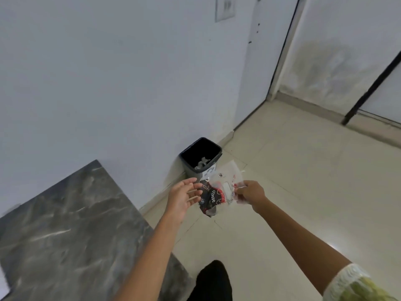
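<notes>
A clear plastic bag with black, red and white printed wrappers inside hangs in the air between my hands. My right hand pinches its right edge. My left hand is spread with relaxed fingers just left of the bag, its fingertips near the dark wrapper, apparently not gripping it. A small black bin stands on the floor against the wall, just beyond the bag, with some crumpled white scraps at its bottom.
A dark grey marble counter fills the lower left. Pale floor tiles stretch to the right. A white wall rises behind the bin, a door frame stands at the upper right, and a black pole leans at the far right.
</notes>
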